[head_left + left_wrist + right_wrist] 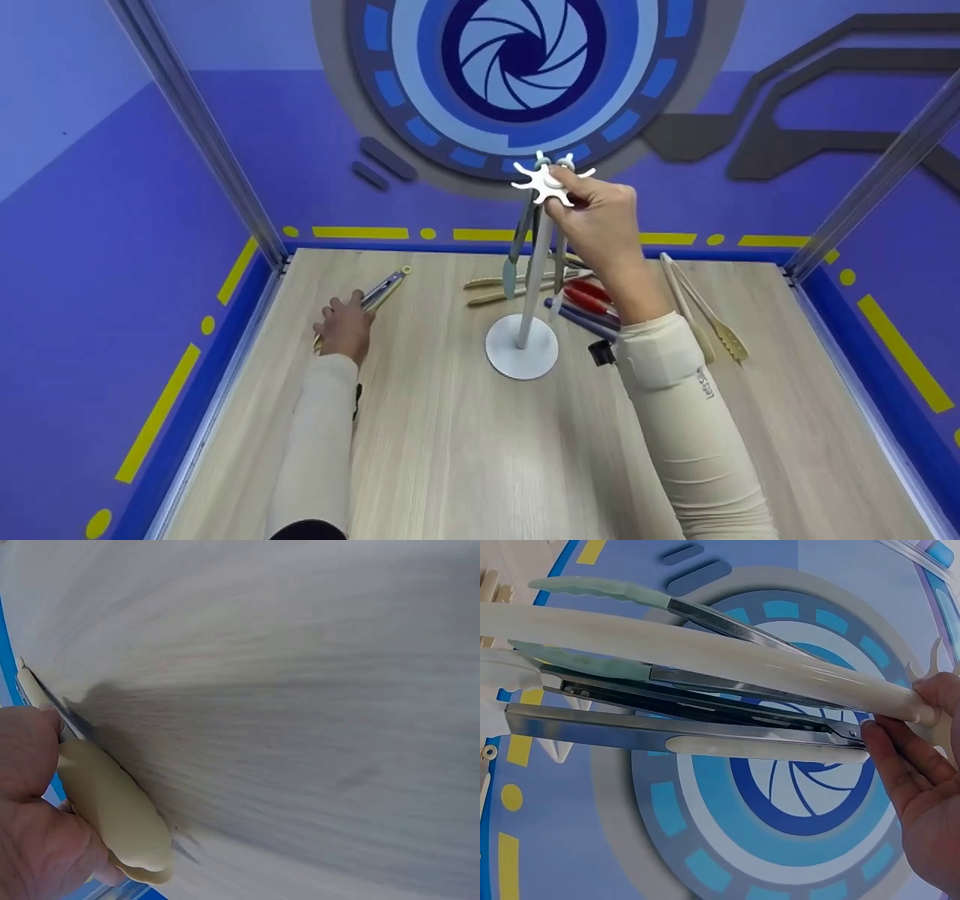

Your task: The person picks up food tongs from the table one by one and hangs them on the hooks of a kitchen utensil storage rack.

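Note:
At the left of the table, my left hand (pixel 345 326) grips a pair of metal tongs (pixel 386 289) lying low over the wood. Their cream end (pixel 112 802) shows beside the thumb in the left wrist view. My right hand (pixel 604 225) pinches the white, star-shaped hook top (pixel 537 182) of an upright stand with a slim pole (pixel 533 292) and round base (pixel 521 367). From the hooks hang tongs with pale green tips (pixel 604 591) and metal tongs with a white grip (pixel 757 747), just below my right fingers.
Behind and right of the stand lie beige tongs (pixel 491 296), red tongs (pixel 590 300) and blue tongs (pixel 585 321), partly hidden by my right arm. Cream slotted tongs (pixel 720 330) lie farther right. Patterned blue panels (pixel 285 150) and metal posts border the table.

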`<state>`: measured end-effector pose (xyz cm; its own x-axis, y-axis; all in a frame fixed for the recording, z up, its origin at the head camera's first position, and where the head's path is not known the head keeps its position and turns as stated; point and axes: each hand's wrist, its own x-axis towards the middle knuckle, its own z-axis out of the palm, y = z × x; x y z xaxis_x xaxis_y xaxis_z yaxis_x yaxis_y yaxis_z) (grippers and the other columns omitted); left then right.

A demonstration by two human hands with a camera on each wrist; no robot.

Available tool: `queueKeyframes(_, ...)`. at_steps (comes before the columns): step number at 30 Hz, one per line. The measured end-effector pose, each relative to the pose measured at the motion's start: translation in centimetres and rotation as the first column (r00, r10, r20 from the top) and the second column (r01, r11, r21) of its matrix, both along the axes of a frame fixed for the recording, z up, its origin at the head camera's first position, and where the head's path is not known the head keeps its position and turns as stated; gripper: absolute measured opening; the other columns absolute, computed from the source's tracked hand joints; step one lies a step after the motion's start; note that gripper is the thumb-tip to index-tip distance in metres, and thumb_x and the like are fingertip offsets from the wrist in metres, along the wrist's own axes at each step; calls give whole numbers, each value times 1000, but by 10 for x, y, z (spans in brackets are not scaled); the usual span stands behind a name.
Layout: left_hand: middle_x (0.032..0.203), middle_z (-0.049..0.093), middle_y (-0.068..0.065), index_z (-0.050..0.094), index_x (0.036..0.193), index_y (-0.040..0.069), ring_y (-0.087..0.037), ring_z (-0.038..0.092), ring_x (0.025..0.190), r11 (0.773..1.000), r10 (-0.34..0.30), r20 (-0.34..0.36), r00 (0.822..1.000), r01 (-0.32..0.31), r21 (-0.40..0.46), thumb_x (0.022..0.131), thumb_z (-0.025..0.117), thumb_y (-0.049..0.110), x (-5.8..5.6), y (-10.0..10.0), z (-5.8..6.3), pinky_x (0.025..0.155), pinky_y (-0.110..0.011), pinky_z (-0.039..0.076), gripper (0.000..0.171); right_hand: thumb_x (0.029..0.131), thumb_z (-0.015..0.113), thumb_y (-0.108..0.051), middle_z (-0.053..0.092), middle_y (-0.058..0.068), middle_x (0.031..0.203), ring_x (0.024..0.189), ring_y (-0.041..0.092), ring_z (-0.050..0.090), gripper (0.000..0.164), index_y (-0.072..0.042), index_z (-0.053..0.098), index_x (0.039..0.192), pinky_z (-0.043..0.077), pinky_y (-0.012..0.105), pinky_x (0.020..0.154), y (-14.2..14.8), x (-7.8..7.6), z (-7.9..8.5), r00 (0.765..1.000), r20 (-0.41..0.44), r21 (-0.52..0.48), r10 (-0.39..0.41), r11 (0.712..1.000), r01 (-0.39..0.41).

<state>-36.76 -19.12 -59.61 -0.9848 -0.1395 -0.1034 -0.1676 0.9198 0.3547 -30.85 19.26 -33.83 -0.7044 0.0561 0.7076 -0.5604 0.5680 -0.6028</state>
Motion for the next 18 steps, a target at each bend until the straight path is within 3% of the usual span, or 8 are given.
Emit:
queueKeyframes(6, 149, 46, -32, 38, 163, 19, -52, 46, 139, 1000, 9, 29, 1000, -9, 5, 113, 52, 34, -7, -1, -9, 108, -73, 40, 54, 88, 79, -5, 83, 16, 102, 66, -16, 56, 28, -7, 82, 116, 47, 5, 62, -1, -1, -1, 1000, -13, -16, 8, 1000, -9)
queueKeyframes(13, 149, 46, -31, 37, 162, 21, -52, 45, 140, 1000, -1, 52, 999, 0, 19, 112, 55, 35, -13, -4, -21, 109, -74, 39, 55, 88, 79, -4, 83, 17, 103, 66, -12, 59, 30, -8, 82, 117, 49, 6, 62, -1, 0, -1, 1000, 3, -41, 9, 999, -9)
queueKeyframes(18, 149, 45, -30, 37, 161, 21, -51, 44, 141, 1000, -8, 53, 999, 7, 24, 111, 57, 33, -10, -7, -19, 110, -73, 37, 55, 87, 78, -2, 83, 18, 105, 66, -12, 60, 31, -8, 82, 117, 50, 6, 62, -2, 0, -1, 999, 27, -76, 21, 997, -19)
